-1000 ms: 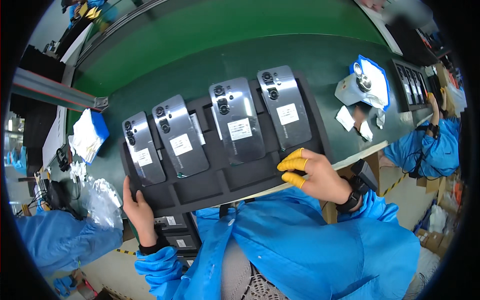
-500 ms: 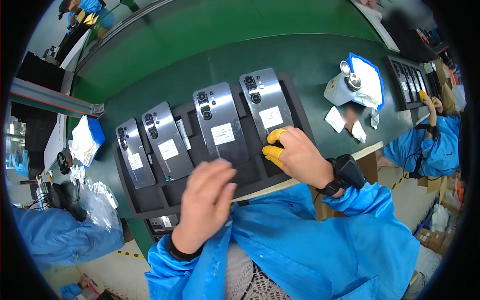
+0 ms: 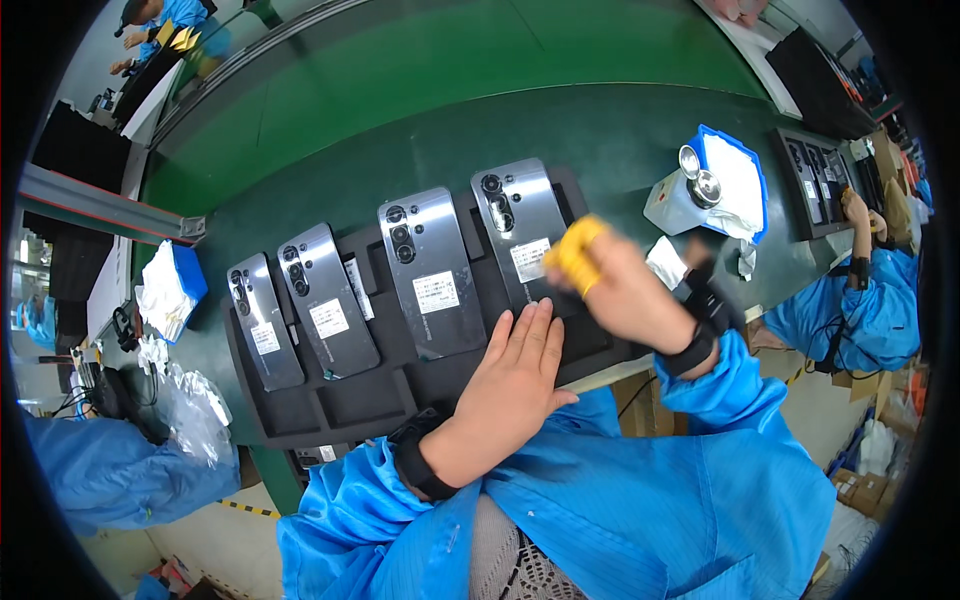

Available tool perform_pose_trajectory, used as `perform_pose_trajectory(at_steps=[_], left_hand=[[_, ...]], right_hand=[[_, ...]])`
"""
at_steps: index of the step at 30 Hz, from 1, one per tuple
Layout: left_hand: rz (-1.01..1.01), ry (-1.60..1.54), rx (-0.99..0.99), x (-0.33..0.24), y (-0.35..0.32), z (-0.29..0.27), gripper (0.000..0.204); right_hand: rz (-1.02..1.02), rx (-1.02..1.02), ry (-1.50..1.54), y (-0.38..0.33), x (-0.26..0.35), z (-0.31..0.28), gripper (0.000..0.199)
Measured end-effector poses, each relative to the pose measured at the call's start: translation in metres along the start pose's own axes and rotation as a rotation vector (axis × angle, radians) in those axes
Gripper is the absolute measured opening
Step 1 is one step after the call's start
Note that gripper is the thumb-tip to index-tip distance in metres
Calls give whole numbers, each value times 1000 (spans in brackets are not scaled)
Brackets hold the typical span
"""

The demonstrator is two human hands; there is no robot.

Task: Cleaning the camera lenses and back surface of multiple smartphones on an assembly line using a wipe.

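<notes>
Several grey smartphones lie camera side up in a row across a black foam tray, each with a white label. My left hand [image 3: 510, 390] is open, its fingers stretched flat over the lower end of the rightmost smartphone [image 3: 520, 215] and the tray's near side. Just right of that phone is my right hand [image 3: 632, 292], with yellow finger cots on its curled fingers. Motion smears it, so I cannot see whether anything is pinched there. Left of the rightmost phone lies another smartphone [image 3: 440, 325]. The black tray [image 3: 365, 397] shows bare compartments along its near side.
At the right stand a white bottle [image 3: 672, 208] with a metal top and a blue bin [image 3: 757, 150] of white cloths. A crumpled wipe [image 3: 665, 262] lies near them. Another blue bin [image 3: 190, 270] is at the left. Co-workers in blue sit at both sides.
My left hand has moved right and now rests flat at the rightmost phone's lower end. My right hand has lifted off that phone's lower edge and shifted right.
</notes>
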State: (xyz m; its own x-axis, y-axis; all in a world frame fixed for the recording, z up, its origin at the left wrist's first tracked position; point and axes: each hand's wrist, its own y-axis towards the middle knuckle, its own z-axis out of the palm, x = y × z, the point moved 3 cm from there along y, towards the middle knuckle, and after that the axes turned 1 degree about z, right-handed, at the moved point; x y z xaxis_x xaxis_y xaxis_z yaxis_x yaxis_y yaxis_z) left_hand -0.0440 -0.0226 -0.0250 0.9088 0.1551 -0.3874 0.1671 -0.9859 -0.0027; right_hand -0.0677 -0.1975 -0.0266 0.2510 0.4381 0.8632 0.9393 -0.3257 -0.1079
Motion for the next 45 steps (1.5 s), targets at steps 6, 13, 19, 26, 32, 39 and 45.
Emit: perform_pose_trajectory(at_steps=[6,13,19,26,32,39,45], left_hand=[[-22,118,66,-5,5,2,90],[-26,170,68,-10,6,6,93],[-15,147,38,-8,3,6,92],[-106,-264,-342,11,-29,-34,72],[-68,-283,-489,10,-86,-82,78],[-156,-393,-440,29,-133,-73,19],[-156,-522,-361,32,-132,-65,16]], right_hand=[[-266,-448,347,67,55,-67,13],[-305,-547,197,102,92,-87,3],[-555,-772,248,82,143,-112,13],[-565,-210,-410,9,128,-24,20],[-412,632,6,-37,125,30,12],[-133,215,321,-7,101,46,19],[-580,156,-396,-4,73,116,24]])
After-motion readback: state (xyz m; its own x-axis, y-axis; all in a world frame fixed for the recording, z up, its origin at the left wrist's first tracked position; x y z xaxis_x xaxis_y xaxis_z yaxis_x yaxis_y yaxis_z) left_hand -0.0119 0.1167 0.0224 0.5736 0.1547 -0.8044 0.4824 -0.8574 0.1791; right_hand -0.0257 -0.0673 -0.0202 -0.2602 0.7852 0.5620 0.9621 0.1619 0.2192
